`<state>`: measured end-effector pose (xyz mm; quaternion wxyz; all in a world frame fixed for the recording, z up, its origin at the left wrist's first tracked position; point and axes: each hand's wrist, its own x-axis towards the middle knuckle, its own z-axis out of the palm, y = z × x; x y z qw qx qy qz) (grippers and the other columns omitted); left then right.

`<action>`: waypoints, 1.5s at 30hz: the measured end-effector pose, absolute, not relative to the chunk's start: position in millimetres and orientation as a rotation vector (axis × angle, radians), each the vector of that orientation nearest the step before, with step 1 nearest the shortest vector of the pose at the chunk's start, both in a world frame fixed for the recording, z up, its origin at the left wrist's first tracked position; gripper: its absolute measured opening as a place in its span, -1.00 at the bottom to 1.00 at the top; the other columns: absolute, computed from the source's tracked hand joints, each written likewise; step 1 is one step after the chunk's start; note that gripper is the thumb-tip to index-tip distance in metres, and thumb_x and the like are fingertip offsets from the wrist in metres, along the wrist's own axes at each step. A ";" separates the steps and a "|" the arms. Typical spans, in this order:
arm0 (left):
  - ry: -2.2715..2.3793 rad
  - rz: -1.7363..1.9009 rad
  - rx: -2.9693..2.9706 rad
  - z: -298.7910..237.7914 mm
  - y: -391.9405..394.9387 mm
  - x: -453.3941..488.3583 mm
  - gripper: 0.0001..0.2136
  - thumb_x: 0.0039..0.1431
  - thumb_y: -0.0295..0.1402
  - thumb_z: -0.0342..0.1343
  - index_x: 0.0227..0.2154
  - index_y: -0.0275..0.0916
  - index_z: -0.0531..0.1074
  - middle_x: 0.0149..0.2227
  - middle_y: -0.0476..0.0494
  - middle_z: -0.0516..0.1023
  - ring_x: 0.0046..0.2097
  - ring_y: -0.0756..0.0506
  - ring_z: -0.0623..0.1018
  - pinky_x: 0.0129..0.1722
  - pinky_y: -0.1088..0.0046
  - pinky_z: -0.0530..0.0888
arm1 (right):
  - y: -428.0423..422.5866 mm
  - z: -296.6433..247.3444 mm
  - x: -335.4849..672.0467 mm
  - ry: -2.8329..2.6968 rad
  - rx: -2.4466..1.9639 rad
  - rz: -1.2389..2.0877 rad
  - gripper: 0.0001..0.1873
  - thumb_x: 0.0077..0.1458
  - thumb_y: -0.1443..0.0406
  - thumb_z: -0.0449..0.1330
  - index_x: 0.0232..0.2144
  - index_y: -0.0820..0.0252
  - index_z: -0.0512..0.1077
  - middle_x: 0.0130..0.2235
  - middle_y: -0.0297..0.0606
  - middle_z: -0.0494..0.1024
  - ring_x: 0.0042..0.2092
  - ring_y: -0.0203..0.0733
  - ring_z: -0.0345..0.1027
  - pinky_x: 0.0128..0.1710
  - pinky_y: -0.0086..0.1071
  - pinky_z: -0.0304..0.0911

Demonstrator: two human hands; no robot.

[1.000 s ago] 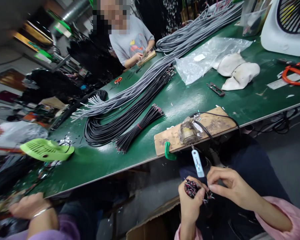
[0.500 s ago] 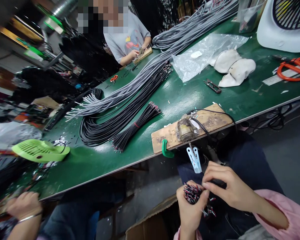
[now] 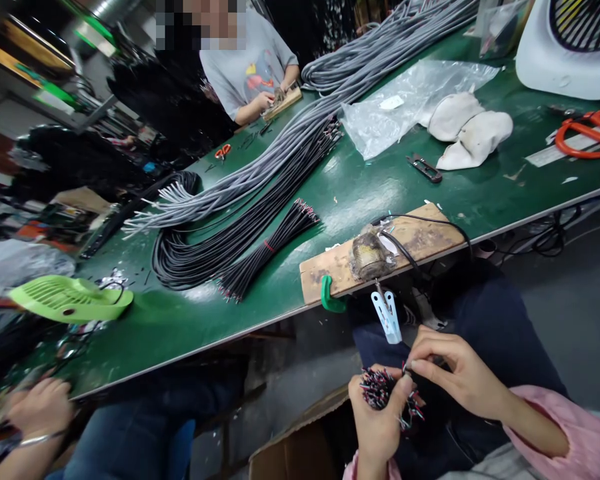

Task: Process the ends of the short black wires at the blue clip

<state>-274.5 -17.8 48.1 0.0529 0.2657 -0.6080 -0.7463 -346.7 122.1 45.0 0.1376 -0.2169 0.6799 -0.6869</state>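
Note:
My left hand is closed around a bundle of black cables, whose stripped ends show red, white and black wires. More wire ends stick out below my left thumb. Right beside that thumb, my right hand pinches a single cable end between thumb and fingertips. Just beyond my hands, a light blue clothespin hangs from the shaft of a small, grimy motor. The motor sits on a wooden board at the table edge, with a green clamp at the board's left.
On the green table lie a tied black cable bundle, long grey cables, thread snips, orange scissors and a plastic bag. A white fan stands right. A person works opposite; another person's hand is left.
My right fingertips have shifted slightly, and a cable end now shows in their pinch. The left hand keeps its hold on the bundle. The whole view has shifted a little.

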 end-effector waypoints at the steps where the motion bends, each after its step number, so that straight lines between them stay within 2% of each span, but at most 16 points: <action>1: -1.859 -2.271 0.802 48.3 -18.6 -274.5 -0.76 -0.07 -0.28 0.38 -0.54 -0.32 0.46 -0.62 -0.01 0.55 -0.65 -0.03 0.56 -0.62 0.56 0.49 | 122.8 45.8 -348.0 1.979 -0.648 -1.982 -0.79 0.23 0.26 0.19 -0.42 0.21 0.53 -0.41 -0.21 0.53 -0.33 -0.15 0.34 -0.26 -0.28 0.17; 4: -1.915 -2.227 0.781 45.5 -20.3 -273.4 -0.76 -0.07 -0.26 0.38 -0.54 -0.31 0.47 -0.62 -0.01 0.54 -0.64 -0.04 0.55 -0.64 0.53 0.47 | 123.3 49.2 -350.2 2.012 -0.707 -1.974 -0.83 0.23 0.28 0.19 -0.35 0.20 0.56 -0.39 -0.19 0.55 -0.31 -0.13 0.36 -0.23 -0.25 0.18; 8: -1.980 -2.131 0.779 39.1 -22.0 -272.3 -0.76 -0.11 -0.24 0.39 -0.51 -0.29 0.50 -0.60 -0.04 0.53 -0.58 -0.09 0.56 -0.64 0.50 0.46 | 122.9 50.7 -347.5 2.002 -0.693 -1.973 -0.80 0.25 0.26 0.15 -0.37 0.20 0.52 -0.39 -0.19 0.51 -0.31 -0.13 0.33 -0.21 -0.24 0.17; 13: -1.911 -2.180 0.696 41.2 -22.7 -276.9 -0.79 -0.20 -0.35 0.42 -0.56 -0.29 0.49 -0.55 -0.03 0.54 -0.62 -0.03 0.51 -0.61 0.49 0.47 | 121.2 44.5 -354.6 1.382 -0.494 -1.961 -0.65 0.18 0.06 0.17 -0.41 0.25 0.43 -0.42 -0.28 0.39 -0.39 -0.22 0.26 -0.39 -0.36 0.16; 15: -1.923 -2.151 0.598 49.8 -22.8 -281.5 -0.86 -0.19 -0.44 0.40 -0.58 -0.29 0.52 -0.55 -0.04 0.55 -0.61 -0.02 0.50 -0.61 0.50 0.44 | 117.7 46.5 -365.5 1.264 -0.436 -1.949 -0.61 0.11 0.01 0.23 -0.44 0.25 0.43 -0.45 -0.32 0.38 -0.41 -0.25 0.24 -0.38 -0.38 0.14; 17: -1.980 -2.071 0.455 62.5 -23.2 -287.1 -0.91 -0.17 -0.52 0.35 -0.60 -0.26 0.55 -0.58 -0.04 0.56 -0.58 -0.02 0.51 -0.58 0.52 0.44 | 112.4 54.3 -379.8 1.361 -0.387 -2.007 -0.58 0.09 -0.02 0.24 -0.48 0.25 0.43 -0.48 -0.33 0.37 -0.40 -0.26 0.21 -0.37 -0.39 0.12; 20: -2.026 -1.853 0.279 82.6 -24.9 -295.4 -0.85 -0.17 -0.59 0.34 -0.59 -0.20 0.58 -0.58 -0.01 0.59 -0.54 -0.02 0.53 -0.48 0.52 0.46 | 102.5 72.6 -399.9 1.608 -0.407 -2.116 -0.45 0.11 -0.11 0.15 -0.60 0.24 0.40 -0.53 -0.34 0.31 -0.44 -0.27 0.15 -0.41 -0.39 0.07; 22: -2.008 -1.750 0.226 92.0 -26.7 -300.3 -0.82 -0.18 -0.61 0.34 -0.58 -0.18 0.58 -0.58 0.01 0.60 -0.54 -0.02 0.54 -0.47 0.52 0.46 | 96.0 83.3 -407.6 1.683 -0.446 -2.121 -0.42 0.05 -0.15 0.19 -0.63 0.25 0.39 -0.55 -0.36 0.28 -0.47 -0.29 0.12 -0.45 -0.39 0.04; 28: -1.954 -1.641 0.235 96.9 -28.4 -313.8 -0.82 -0.18 -0.60 0.33 -0.58 -0.15 0.56 -0.58 0.05 0.59 -0.55 0.00 0.54 -0.49 0.57 0.47 | 82.5 88.5 -403.9 1.245 -0.306 -2.230 -0.49 0.08 -0.08 0.22 -0.50 0.30 0.49 -0.50 -0.30 0.40 -0.46 -0.29 0.17 -0.44 -0.42 0.08; 35: -1.974 -1.652 0.285 98.3 -20.6 -322.5 -0.84 -0.21 -0.57 0.33 -0.63 -0.15 0.57 -0.62 0.08 0.58 -0.59 0.03 0.52 -0.52 0.62 0.44 | 77.8 80.8 -398.8 0.862 -0.167 -2.301 -0.54 -0.01 -0.01 0.34 -0.50 0.34 0.52 -0.51 -0.32 0.39 -0.52 -0.37 0.15 -0.53 -0.47 0.07; 40: -1.980 -1.686 0.314 102.5 -18.5 -323.6 -0.86 -0.19 -0.56 0.32 -0.63 -0.16 0.57 -0.63 0.07 0.57 -0.59 0.04 0.51 -0.52 0.63 0.43 | 77.6 69.6 -394.6 0.704 -0.079 -2.294 -0.52 0.03 -0.04 0.30 -0.44 0.32 0.55 -0.48 -0.25 0.47 -0.44 -0.31 0.26 -0.46 -0.46 0.12; 45: -1.990 -1.708 0.295 100.2 -19.8 -320.5 -0.86 -0.18 -0.57 0.31 -0.63 -0.18 0.56 -0.63 0.03 0.56 -0.60 0.01 0.50 -0.54 0.58 0.41 | 88.4 47.3 -394.6 0.725 -0.052 -2.301 -0.50 0.11 -0.04 0.24 -0.47 0.33 0.55 -0.48 -0.26 0.43 -0.46 -0.34 0.17 -0.46 -0.46 0.05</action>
